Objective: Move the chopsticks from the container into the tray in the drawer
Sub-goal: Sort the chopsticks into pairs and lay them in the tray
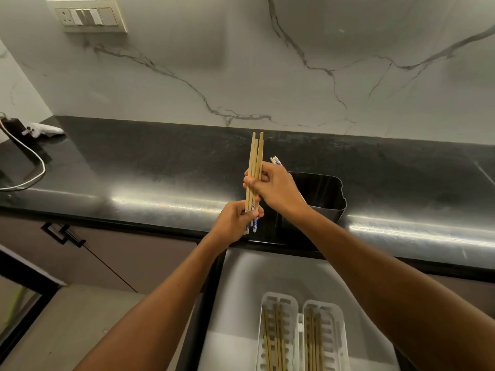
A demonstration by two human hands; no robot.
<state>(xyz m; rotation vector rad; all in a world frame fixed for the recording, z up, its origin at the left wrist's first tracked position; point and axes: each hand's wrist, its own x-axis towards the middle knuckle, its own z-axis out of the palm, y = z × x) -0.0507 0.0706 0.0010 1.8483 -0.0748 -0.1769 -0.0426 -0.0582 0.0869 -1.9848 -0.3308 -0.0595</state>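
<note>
A bundle of wooden chopsticks (pixel 256 153) with blue-and-white patterned ends stands nearly upright above the counter's front edge. My left hand (pixel 235 223) grips the bundle at its patterned lower ends. My right hand (pixel 273 187) is closed around the bundle higher up, and one more patterned chopstick end (pixel 276 160) sticks out behind its fingers. The black container (pixel 325 194) sits on the counter just right of my hands. In the open drawer below, a white slotted tray (pixel 300 336) with two compartments holds several chopsticks lying lengthwise.
The black stone countertop (pixel 150 167) runs along a white marble wall. A white cable (pixel 29 156) and a dark device lie at the far left. A wall socket panel (pixel 87 16) is at top left. Cabinet handles (pixel 63 234) show below the counter.
</note>
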